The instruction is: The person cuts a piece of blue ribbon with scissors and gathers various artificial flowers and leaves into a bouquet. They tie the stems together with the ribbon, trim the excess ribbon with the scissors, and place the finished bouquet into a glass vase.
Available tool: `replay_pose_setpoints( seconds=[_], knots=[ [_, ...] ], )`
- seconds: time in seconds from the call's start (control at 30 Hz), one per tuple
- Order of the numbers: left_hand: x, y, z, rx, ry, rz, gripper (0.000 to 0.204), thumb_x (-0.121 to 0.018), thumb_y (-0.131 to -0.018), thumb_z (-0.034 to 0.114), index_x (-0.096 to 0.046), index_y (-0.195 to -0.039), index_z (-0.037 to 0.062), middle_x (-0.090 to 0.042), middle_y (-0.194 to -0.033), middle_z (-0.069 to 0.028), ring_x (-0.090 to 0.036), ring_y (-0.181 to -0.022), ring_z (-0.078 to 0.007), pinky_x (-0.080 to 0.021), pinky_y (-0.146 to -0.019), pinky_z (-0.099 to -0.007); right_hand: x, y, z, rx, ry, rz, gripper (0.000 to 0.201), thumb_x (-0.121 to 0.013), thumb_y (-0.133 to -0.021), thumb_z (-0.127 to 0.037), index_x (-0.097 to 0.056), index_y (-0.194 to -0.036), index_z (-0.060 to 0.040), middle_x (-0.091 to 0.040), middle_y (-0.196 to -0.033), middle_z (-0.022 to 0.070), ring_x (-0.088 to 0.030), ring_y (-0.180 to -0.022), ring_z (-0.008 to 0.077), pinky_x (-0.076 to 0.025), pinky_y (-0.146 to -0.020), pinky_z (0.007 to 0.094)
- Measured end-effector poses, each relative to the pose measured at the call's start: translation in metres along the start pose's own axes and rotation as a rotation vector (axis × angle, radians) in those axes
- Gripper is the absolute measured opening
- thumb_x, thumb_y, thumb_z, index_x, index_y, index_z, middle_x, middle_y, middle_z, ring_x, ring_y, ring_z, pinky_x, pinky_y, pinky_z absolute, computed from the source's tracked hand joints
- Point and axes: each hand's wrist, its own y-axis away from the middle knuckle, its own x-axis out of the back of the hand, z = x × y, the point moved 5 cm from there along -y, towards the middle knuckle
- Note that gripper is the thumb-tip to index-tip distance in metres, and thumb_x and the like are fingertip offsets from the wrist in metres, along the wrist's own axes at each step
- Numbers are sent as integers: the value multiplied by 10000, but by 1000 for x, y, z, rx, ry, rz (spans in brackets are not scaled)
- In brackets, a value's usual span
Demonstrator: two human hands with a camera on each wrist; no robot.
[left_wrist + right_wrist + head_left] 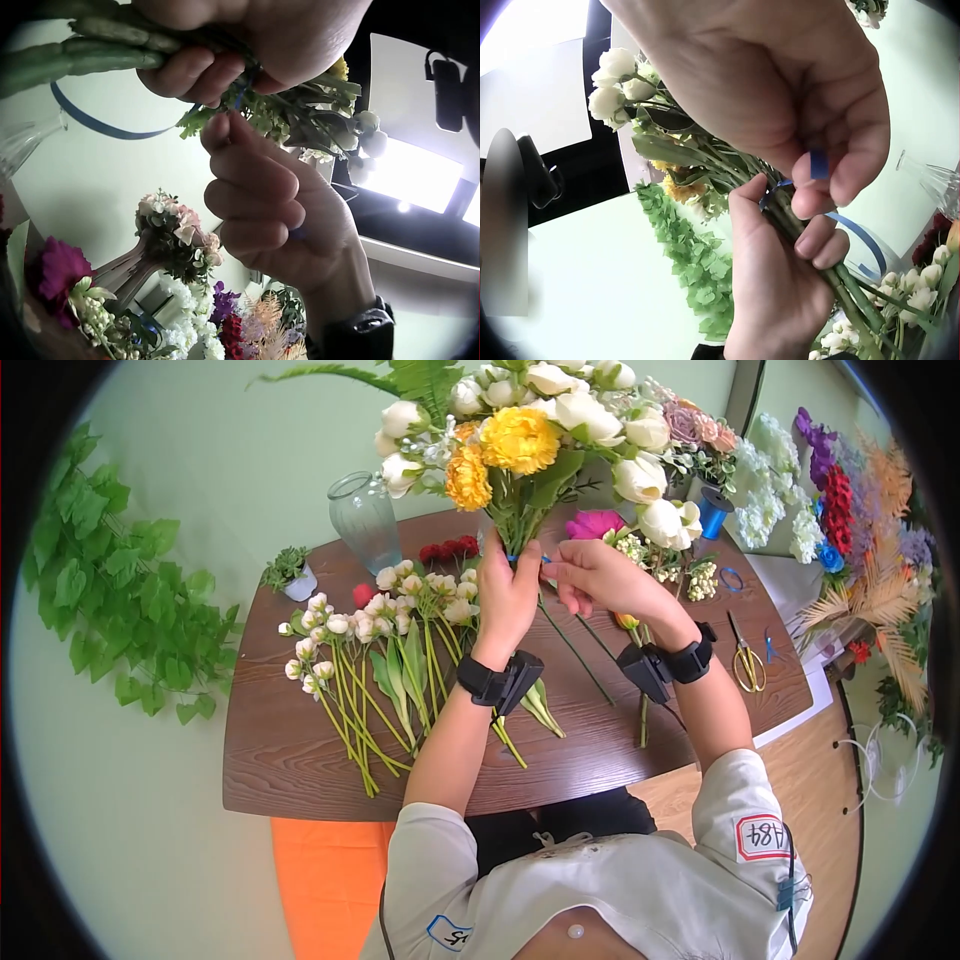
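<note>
My left hand (pixel 508 598) grips the stems of an upright bouquet (pixel 522 442) over the table. White ranunculus-like blooms, yellow flowers and fern fronds fill its top. A thin blue ribbon (pixel 866 241) passes around the stems just at my left thumb. Close on the right, my right hand (pixel 612 578) pinches one part of this ribbon between thumb and index finger, its other fingers curled. In the left wrist view a loose length of ribbon (pixel 112 132) loops out beyond the stems. The bouquet's lower stems (pixel 847 296) show below my left hand.
White flower stems (pixel 385 650) lie across the table's left half. A glass vase (pixel 362 525) and small potted plant (pixel 290 572) stand behind them. To the right are a blue ribbon spool (pixel 713 512), gold-handled scissors (pixel 747 663) and a magenta flower (pixel 594 524). More flowers fill the far right.
</note>
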Motion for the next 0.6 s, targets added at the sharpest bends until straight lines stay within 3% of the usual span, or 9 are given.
replay_pose_setpoints(
  seconds=[0.07,0.13,0.27,0.33,0.47,0.57,0.6],
  knots=[
    [0,-1,-1,-16,28,4,154,-458,-796,75,-444,-929,-1,-542,-748,-77,-516,-645,-143,-412,-586,-280,-3,2,-3,-9,28,23,184,-397,-869,-149,-473,-819,11,-523,-530,31,-461,-392,85,-373,-388,192],
    [-4,-1,0,-50,54,-66,156,-400,-840,116,-401,-976,40,-500,-839,-33,-363,-413,-32,-298,-349,-166,-11,6,-10,-45,-116,-72,237,-402,-865,-160,-521,-768,21,-518,-503,38,-483,-396,91,-375,-371,209],
    [-7,1,6,-1,114,-104,158,-393,-851,120,-390,-989,44,-508,-876,-26,-358,-422,-21,-289,-349,-147,-11,0,-4,18,-18,-47,230,-402,-860,-154,-518,-764,21,-520,-499,42,-490,-392,100,-380,-373,217],
    [-5,2,6,8,141,-34,128,-439,-809,69,-452,-921,8,-560,-801,-64,-533,-690,-150,-422,-638,-271,-9,-1,-4,19,99,72,209,-401,-846,-124,-517,-768,32,-518,-495,47,-489,-384,106,-386,-379,228],
    [-4,2,9,-45,55,-1,137,-441,-810,69,-448,-930,5,-562,-801,-62,-538,-694,-151,-425,-632,-273,-14,3,-10,1,137,66,189,-400,-828,-93,-513,-747,36,-513,-485,54,-501,-391,128,-397,-387,252],
    [-3,1,6,-45,42,-2,147,-453,-805,69,-445,-934,0,-562,-797,-66,-538,-667,-147,-428,-606,-272,-15,4,-12,1,360,101,122,-406,-780,-39,-501,-778,37,-539,-525,93,-541,-428,191,-412,-399,288],
    [-3,1,5,-13,50,3,157,-476,-794,72,-450,-928,-5,-560,-783,-66,-532,-650,-138,-426,-594,-266,-12,3,-10,130,619,240,102,-421,-753,-31,-486,-804,30,-548,-550,111,-558,-470,220,-419,-409,301]
  ],
)
